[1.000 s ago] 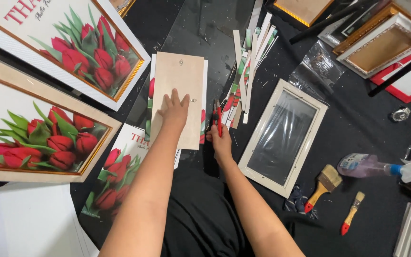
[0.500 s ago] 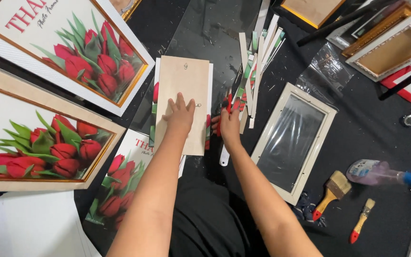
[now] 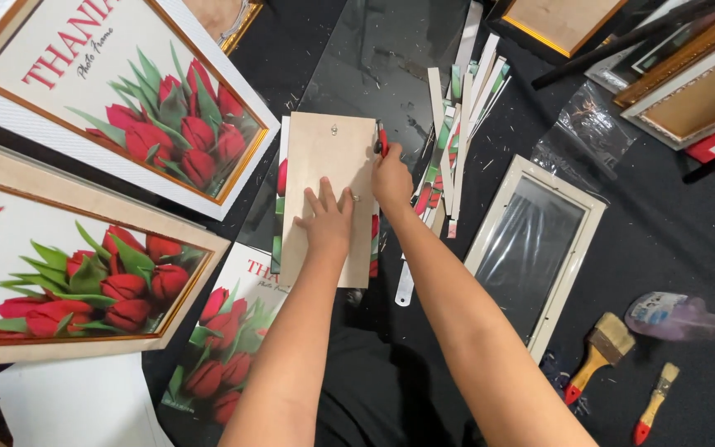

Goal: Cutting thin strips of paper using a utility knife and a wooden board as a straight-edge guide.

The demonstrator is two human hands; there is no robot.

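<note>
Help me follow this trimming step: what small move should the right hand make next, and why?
Probably draw the red-handled cutter down along the backing board's right edge. The right hand holds it near the board's top corner, the left hand presses the board flat, and printed paper shows past that edge.

Dark black worktop point(image 3: 664, 248) fills the view, scattered with pale flecks and scraps. Even overhead light, soft shadows. Framed tulip pictures point(image 3: 117, 108) at 10 and 9 o'clock. White empty frame point(image 3: 531, 248) at 3 o'clock. Two red-handled brushes point(image 3: 597, 360) at 4 o'clock. More frames stacked point(image 3: 688, 91) at 1 to 2 o'clock. No walls or windows visible.
</note>
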